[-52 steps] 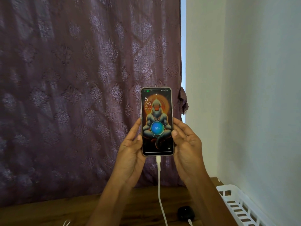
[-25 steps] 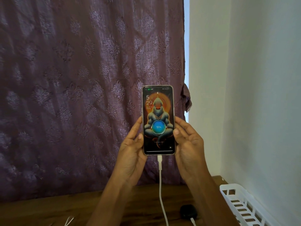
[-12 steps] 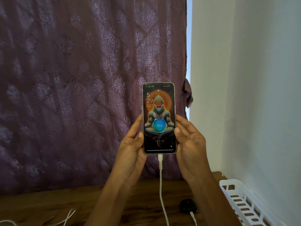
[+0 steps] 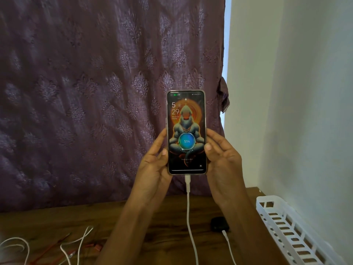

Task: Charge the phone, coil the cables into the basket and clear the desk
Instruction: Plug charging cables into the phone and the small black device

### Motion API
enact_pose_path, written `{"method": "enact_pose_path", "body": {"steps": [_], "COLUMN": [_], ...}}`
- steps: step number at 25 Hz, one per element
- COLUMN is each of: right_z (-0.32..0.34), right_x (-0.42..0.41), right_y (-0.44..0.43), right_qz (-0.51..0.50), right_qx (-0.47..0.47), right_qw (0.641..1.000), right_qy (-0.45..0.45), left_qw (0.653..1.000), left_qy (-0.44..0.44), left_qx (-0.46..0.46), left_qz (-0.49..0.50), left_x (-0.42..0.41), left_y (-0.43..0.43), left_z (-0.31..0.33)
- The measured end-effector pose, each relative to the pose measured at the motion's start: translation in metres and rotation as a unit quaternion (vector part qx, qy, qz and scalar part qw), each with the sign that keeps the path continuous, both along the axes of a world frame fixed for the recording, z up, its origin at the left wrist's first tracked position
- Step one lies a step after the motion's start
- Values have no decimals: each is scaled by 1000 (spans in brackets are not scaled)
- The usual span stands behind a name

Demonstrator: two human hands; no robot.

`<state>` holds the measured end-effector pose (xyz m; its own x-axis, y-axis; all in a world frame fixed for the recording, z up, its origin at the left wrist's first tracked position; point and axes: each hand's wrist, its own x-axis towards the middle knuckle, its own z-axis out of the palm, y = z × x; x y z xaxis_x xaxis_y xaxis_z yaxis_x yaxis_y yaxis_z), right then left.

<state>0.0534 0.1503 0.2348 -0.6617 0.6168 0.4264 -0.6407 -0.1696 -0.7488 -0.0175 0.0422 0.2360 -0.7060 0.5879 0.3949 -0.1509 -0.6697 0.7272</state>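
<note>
Phone first: where is it?

Held upright in mid-air, a little right of centre in the frame, above the far edge of the wooden desk and in front of the purple patterned curtain. Its lit screen faces the camera and shows 5 29 at the upper left and a round badge reading 51%.

And the hands?

Both are on the phone, one at each side of its lower half. The left hand grips the left edge, thumb against the rim and fingers behind the case. The right hand does the same on the right edge, thumb tip at the rim and fingers wrapped behind.

Is anything plugged in?

Yes. A white cable sits in the port at the bottom edge, hangs straight down between the forearms, crosses the desk and leaves the frame at the bottom.

What else lies on the desk?

A small black object near the right forearm, with a white plug just below it; I cannot tell whether they touch. Loose white cables loop at the lower left, tangled with a thin red cable.

And the basket?

White slotted basket at the lower right, along the pale wall. Its inside is hidden from this angle.
</note>
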Motion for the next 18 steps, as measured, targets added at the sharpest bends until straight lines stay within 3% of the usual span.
{"method": "enact_pose_path", "body": {"steps": [8, 18], "right_z": [-17, -97], "right_x": [-2, -23], "right_y": [-5, -2], "right_qz": [5, 3], "right_qx": [-10, -92], "right_qw": [1000, 986], "right_qy": [-23, -140], "left_qw": [1000, 981], "left_qy": [1, -38], "left_qx": [-28, -173], "left_qz": [7, 83], "left_x": [-4, -22], "left_y": [-5, -10], "left_z": [-20, -97]}}
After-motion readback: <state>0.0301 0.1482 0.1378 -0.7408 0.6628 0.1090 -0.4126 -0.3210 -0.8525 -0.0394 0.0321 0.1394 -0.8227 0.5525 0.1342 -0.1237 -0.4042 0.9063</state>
